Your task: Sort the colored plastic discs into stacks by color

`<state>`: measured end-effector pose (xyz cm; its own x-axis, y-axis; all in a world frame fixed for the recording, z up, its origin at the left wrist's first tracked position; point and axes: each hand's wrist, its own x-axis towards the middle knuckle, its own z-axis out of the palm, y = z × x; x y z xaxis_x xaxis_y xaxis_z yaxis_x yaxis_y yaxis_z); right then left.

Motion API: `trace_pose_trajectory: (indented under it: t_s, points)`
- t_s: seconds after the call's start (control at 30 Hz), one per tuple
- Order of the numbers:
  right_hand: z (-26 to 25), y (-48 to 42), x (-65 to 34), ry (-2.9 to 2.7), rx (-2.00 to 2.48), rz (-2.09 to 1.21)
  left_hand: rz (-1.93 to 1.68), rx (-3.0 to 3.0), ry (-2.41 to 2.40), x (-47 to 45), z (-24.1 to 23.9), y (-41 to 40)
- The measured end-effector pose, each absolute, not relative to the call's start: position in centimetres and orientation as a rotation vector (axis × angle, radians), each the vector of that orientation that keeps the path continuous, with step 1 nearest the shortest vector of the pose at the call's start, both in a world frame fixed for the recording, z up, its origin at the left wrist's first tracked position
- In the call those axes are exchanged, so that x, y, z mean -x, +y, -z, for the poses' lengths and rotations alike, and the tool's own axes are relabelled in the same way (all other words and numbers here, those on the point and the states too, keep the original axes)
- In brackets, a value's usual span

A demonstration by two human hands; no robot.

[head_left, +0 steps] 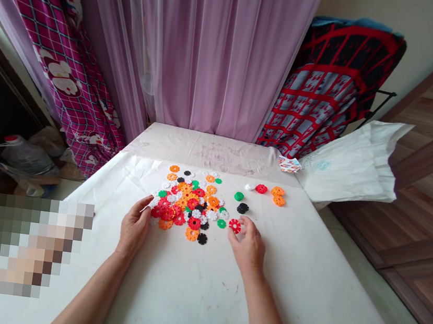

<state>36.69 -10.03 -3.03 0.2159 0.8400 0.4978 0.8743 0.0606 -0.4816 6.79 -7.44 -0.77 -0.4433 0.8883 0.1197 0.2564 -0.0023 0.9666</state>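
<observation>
Thin notched plastic discs in red, orange, white, green and black form a loose pile [186,198] in the middle of the table. At the pile's left edge is my left hand [134,227], its fingers loosely bent and the thumb apart from the index finger, with nothing visible in it. My right hand [249,245], to the right of the pile, pinches a red notched disc [235,226] between thumb and fingers. Beyond it lie small single-colour stacks: black [243,208], green [239,196], white [250,187], red [261,188] and orange [278,200].
A white cloth covers the table [184,295]. At its far right corner are a white bag [352,165] and a small printed packet [289,164]. Purple curtains [230,53] hang behind. A blurred patch [35,250] hides something at left.
</observation>
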Motion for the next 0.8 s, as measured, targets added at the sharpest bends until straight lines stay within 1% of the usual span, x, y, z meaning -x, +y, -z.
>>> trace_pose_trajectory:
  t_s: [0.13, 0.27, 0.4, 0.5, 0.8]
  points:
    - [2.7, -10.2, -37.8, -1.723, 1.864, 0.161, -1.456, -1.263, 1.732, -6.8, 1.1, -7.4]
    - [1.5, -10.5, -35.4, -1.738, 1.728, 0.267, -1.429, -1.398, 1.747, -7.0, 1.7, -7.3]
    - [0.3, -10.2, -30.7, -1.892, 1.533, 0.116, -1.377, -1.644, 1.765, -7.1, 2.0, -7.2]
    - [0.3, -9.8, -28.0, -1.994, 1.527, 0.021, -1.326, -1.817, 1.772, -7.2, 2.1, -7.3]
    - [0.7, -8.4, -27.2, -2.026, 1.631, 0.04, -1.286, -1.885, 1.802, -7.4, 2.2, -7.6]
